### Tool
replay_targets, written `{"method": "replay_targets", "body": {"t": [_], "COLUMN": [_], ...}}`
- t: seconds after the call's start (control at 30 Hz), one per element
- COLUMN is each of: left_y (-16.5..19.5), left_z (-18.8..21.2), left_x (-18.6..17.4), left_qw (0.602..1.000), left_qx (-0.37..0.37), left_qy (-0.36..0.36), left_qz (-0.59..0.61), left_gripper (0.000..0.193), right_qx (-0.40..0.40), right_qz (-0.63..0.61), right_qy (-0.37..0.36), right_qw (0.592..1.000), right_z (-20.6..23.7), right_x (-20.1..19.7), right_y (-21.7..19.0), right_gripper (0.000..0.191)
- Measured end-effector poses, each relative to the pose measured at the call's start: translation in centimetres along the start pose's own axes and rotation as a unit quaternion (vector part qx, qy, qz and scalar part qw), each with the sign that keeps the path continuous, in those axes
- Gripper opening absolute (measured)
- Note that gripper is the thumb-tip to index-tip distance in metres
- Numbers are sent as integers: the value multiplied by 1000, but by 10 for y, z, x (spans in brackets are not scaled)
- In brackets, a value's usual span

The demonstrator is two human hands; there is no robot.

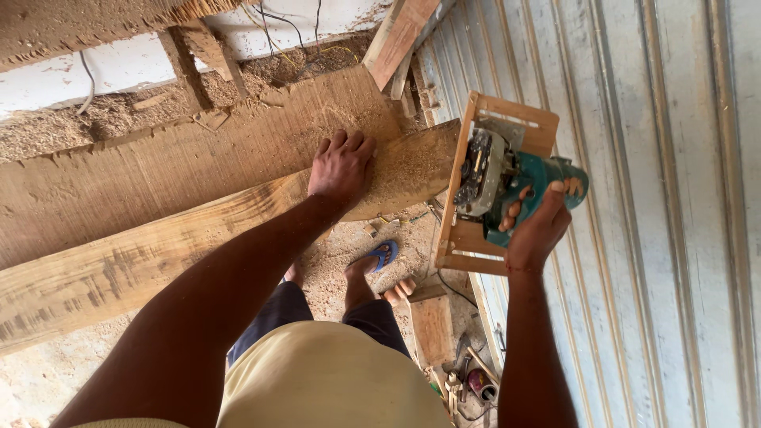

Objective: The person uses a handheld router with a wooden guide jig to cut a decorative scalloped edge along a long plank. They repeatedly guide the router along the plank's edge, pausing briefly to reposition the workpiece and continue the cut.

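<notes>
My left hand [341,166] lies flat, fingers spread, on a long wooden plank [143,257] dusted with sawdust, near its rounded end. My right hand [537,226] grips a teal power tool [519,186] mounted in a wooden frame [464,194], held in the air just past the plank's end. A wider, rough plank [182,158] lies alongside the first one, beyond my left hand.
A corrugated metal shutter [658,214] fills the right side. Sawdust covers the floor [349,246] by my sandalled feet [380,255]. Wood offcuts, small tools and a can [479,384] lie near the shutter's base. A leaning board [396,36] and cables [277,24] are at the top.
</notes>
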State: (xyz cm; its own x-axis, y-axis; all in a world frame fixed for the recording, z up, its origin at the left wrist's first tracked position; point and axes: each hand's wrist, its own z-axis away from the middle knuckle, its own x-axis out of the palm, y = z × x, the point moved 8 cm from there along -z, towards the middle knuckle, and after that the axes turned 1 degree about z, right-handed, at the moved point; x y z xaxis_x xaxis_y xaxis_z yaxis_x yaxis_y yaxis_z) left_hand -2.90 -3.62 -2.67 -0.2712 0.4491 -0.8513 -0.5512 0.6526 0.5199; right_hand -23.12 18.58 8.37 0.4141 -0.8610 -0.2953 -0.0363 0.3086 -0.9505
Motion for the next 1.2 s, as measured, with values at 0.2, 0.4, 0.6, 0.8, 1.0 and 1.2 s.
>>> {"method": "replay_targets", "body": {"t": [0.2,0.4,0.6,0.8,1.0,1.2], "left_y": [1,2,7,11,12,16], "left_z": [-2,-6,-6,-4,-4,0], "left_x": [2,9,19,18,15,6], "left_qw": [1000,998,996,991,994,992], "left_qx": [-7,-25,-27,-3,-5,-5], "left_qy": [24,48,43,73,72,91], "left_qz": [-19,-41,-74,-108,-87,-88], "left_gripper": [23,30,27,27,30,30], "right_qx": [-30,-84,28,64,69,118], "right_qz": [-4,-94,-94,-129,-141,-162], "right_qy": [-24,-65,-27,-23,-1,-2], "right_qw": [999,990,995,989,988,980], "right_z": [-51,-74,-47,-15,1,3], "right_x": [9,-7,-57,-78,-86,-72], "right_y": [0,-7,28,43,43,48], "right_gripper": [56,55,50,50,48,53]}}
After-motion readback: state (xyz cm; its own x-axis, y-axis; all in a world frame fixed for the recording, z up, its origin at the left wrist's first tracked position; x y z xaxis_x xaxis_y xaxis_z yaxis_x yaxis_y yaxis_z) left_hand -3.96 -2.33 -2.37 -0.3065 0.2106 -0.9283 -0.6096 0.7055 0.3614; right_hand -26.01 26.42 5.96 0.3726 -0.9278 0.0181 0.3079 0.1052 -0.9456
